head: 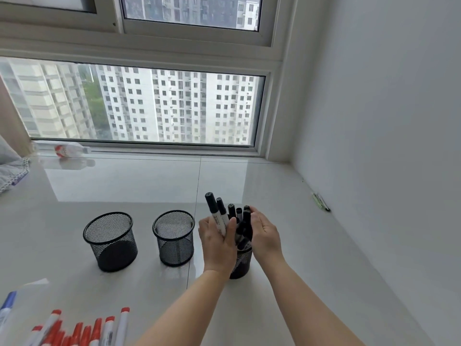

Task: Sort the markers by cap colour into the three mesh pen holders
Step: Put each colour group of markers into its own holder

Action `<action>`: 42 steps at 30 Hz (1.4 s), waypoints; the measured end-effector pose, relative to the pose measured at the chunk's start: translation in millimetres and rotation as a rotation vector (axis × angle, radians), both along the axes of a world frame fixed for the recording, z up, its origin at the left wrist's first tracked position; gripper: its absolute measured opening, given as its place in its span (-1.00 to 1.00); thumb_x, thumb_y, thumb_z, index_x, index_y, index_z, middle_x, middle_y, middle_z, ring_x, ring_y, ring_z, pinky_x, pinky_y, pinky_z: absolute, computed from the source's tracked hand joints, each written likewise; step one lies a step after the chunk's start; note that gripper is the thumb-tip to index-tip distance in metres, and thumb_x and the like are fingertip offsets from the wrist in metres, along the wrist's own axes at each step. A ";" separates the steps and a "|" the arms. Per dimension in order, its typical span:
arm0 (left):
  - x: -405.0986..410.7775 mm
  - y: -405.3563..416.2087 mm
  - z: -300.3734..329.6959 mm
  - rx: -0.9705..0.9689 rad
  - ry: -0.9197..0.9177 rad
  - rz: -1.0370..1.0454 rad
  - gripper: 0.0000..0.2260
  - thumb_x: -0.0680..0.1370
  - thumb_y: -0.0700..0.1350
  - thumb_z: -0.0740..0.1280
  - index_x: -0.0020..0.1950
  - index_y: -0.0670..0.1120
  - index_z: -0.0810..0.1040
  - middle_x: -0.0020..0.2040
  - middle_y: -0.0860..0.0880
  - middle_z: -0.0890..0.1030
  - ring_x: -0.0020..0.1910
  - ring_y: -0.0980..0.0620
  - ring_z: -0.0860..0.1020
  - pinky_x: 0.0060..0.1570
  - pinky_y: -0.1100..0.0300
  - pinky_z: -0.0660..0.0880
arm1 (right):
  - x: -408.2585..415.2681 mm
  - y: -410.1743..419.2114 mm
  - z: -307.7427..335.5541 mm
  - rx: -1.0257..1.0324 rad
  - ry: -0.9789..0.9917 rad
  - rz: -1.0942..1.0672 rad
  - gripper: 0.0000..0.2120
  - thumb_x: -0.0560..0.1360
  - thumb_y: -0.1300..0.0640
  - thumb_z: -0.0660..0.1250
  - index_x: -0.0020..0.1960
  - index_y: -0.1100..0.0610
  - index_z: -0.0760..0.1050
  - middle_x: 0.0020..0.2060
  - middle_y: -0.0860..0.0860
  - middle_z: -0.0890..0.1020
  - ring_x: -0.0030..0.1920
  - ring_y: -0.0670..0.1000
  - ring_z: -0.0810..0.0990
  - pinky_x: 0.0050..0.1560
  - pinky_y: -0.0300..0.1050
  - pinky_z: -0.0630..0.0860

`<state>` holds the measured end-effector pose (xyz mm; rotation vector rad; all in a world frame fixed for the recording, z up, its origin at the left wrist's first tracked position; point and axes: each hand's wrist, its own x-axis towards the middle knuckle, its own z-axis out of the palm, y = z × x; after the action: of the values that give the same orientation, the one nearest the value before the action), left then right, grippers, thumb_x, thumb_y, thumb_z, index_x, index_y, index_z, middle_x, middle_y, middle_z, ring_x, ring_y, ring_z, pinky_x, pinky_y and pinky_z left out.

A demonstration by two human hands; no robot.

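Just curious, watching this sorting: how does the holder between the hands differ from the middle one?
The right holder is packed with black-capped markers; the middle holder shows nothing inside. The left hand and right hand flank the right holder, hiding most of it; the middle holder stands untouched, fully visible. Both are black mesh cups, upright.

high-rise flat | window (149, 106) facing apartment towers | glossy tiled sill (249, 181) (bottle (62, 149) lying there)

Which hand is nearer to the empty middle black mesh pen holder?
Left. The left hand, gripping black-capped markers, is just right of the middle black mesh pen holder; the right hand is farther right, beyond the marker-filled holder.
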<state>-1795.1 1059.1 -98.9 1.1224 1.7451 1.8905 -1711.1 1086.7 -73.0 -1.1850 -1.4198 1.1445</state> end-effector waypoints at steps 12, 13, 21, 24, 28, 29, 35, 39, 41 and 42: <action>17.4 -31.9 10.3 -0.276 0.074 -0.106 -0.65 0.47 0.06 0.36 0.07 -0.09 0.33 0.07 0.05 0.22 0.05 0.10 0.38 0.04 0.25 0.32 | 23.5 -32.0 5.4 0.054 -0.136 -0.118 -0.65 0.59 0.05 0.12 0.35 0.00 0.38 0.19 -0.06 0.52 0.24 -0.02 0.46 0.27 -0.12 0.36; 16.0 -33.0 19.4 -0.224 0.100 -0.077 -0.58 0.44 0.05 0.40 0.15 -0.07 0.30 0.10 0.08 0.21 0.07 0.16 0.35 0.02 0.26 0.31 | 25.4 -33.9 6.9 0.084 -0.144 -0.106 -0.64 0.59 0.06 0.12 0.38 -0.02 0.34 0.23 -0.04 0.50 0.25 -0.03 0.45 0.30 -0.09 0.35; -0.4 -21.7 68.7 -0.147 0.858 -0.149 -0.65 0.56 -0.07 0.21 0.34 0.10 0.35 0.28 0.11 0.44 0.18 0.06 0.47 0.00 0.18 0.42 | 30.9 -35.2 10.9 0.035 -0.212 0.028 -0.61 0.60 0.16 0.06 0.40 0.07 0.34 0.34 -0.02 0.44 0.34 -0.06 0.37 0.38 -0.11 0.27; -4.1 -25.0 65.4 -0.061 0.762 -0.071 -0.85 0.57 -0.11 0.22 0.11 -0.06 0.49 -0.09 -0.01 0.64 -0.14 -0.09 0.58 -0.20 0.11 0.44 | 31.1 -35.6 9.0 0.022 -0.203 0.023 -0.62 0.60 0.14 0.07 0.40 0.08 0.34 0.34 -0.01 0.45 0.34 -0.05 0.38 0.39 -0.07 0.28; -10.6 -24.1 61.5 -0.030 0.744 -0.068 -0.92 0.54 -0.13 0.29 -0.10 -0.12 0.49 -0.30 -0.05 0.60 -0.34 -0.12 0.52 -0.33 0.10 0.41 | 31.0 -35.3 7.5 0.015 -0.170 0.029 -0.63 0.60 0.12 0.09 0.39 0.06 0.35 0.32 -0.04 0.46 0.33 -0.08 0.39 0.38 -0.14 0.28; -11.7 -24.3 57.9 -0.062 0.761 -0.078 -0.90 0.54 -0.11 0.29 -0.11 -0.13 0.50 -0.27 -0.05 0.60 -0.31 -0.12 0.53 -0.30 0.11 0.41 | 31.5 -35.8 7.3 0.007 -0.149 0.036 -0.64 0.59 0.11 0.11 0.38 0.04 0.37 0.30 -0.05 0.47 0.31 -0.09 0.40 0.36 -0.15 0.29; -7.2 -42.8 19.3 -0.053 0.839 -0.166 -0.76 0.57 -0.20 0.22 0.22 -0.14 0.51 0.21 -0.05 0.52 0.19 -0.08 0.51 0.08 0.09 0.51 | 34.7 -40.5 5.4 0.024 -0.079 0.079 -0.62 0.59 0.15 0.12 0.39 -0.01 0.33 0.32 -0.09 0.44 0.31 -0.14 0.38 0.34 -0.21 0.29; -13.4 -34.0 22.0 -0.010 1.007 -0.116 -0.73 0.55 -0.20 0.24 0.23 -0.14 0.53 0.38 -0.11 0.41 0.41 -0.12 0.31 0.34 -0.02 0.32 | 34.0 -43.5 3.9 0.213 -0.276 0.062 -0.60 0.60 0.18 0.09 0.41 -0.04 0.30 0.35 -0.15 0.39 0.33 -0.19 0.33 0.34 -0.31 0.23; -15.5 -31.4 25.2 -0.093 0.918 -0.198 -0.70 0.59 -0.15 0.19 0.31 -0.09 0.46 0.44 -0.01 0.32 0.47 -0.01 0.20 0.39 0.12 0.24 | 33.0 -44.6 3.3 0.247 -0.329 0.068 -0.61 0.60 0.16 0.09 0.41 -0.04 0.30 0.38 -0.15 0.37 0.37 -0.18 0.31 0.36 -0.29 0.22; -16.2 -30.7 25.5 -0.142 0.847 -0.245 -0.68 0.61 -0.11 0.16 0.36 -0.04 0.41 0.46 0.06 0.29 0.48 0.07 0.16 0.39 0.22 0.18 | 33.1 -44.1 4.4 0.236 -0.334 0.067 -0.61 0.60 0.16 0.08 0.42 -0.04 0.30 0.39 -0.15 0.36 0.38 -0.17 0.31 0.37 -0.28 0.22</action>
<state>-1811.3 1028.5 -73.5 2.1573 1.9417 1.1768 -1678.0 1042.6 -68.6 -1.2031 -1.8043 0.8189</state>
